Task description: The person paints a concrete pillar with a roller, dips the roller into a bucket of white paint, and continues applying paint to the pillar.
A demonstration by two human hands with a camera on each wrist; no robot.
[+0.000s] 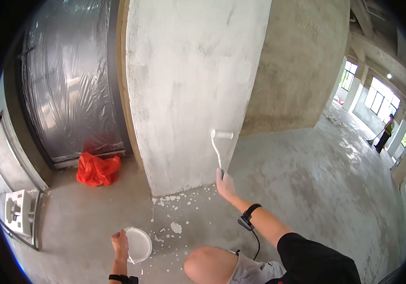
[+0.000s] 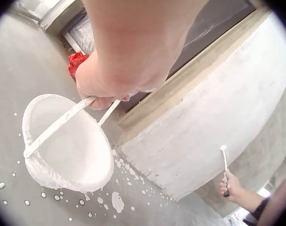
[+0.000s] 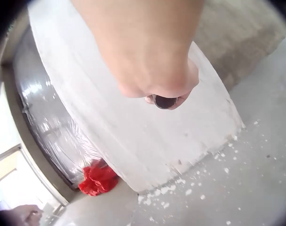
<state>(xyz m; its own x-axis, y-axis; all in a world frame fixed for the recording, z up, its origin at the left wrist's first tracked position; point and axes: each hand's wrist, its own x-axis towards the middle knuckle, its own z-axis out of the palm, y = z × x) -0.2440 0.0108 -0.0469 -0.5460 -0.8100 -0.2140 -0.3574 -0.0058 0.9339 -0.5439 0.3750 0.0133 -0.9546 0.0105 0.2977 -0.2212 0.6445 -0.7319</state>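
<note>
In the head view my right hand (image 1: pixel 225 184) grips the dark handle of a paint roller (image 1: pixel 223 135), its white sleeve against the right part of the white-painted wall (image 1: pixel 189 85). The right wrist view shows the butt of that handle (image 3: pixel 165 101) poking out of the fist, the roller itself hidden. My left hand (image 1: pixel 119 244) holds the handle of a white bucket (image 1: pixel 140 245) low at the left. Seen from the left wrist, the bucket (image 2: pixel 67 141) hangs tilted, its inside coated white, with the fingers round its strap-like handle (image 2: pixel 60 123).
White paint splatters (image 1: pixel 176 228) dot the floor along the wall's foot. A red plastic bag (image 1: pixel 98 169) lies by the plastic-covered door (image 1: pixel 70 80). A white appliance-like box (image 1: pixel 18 213) stands far left. Another person (image 1: pixel 386 134) stands far off at the right. My bent knee (image 1: pixel 210 265) is below.
</note>
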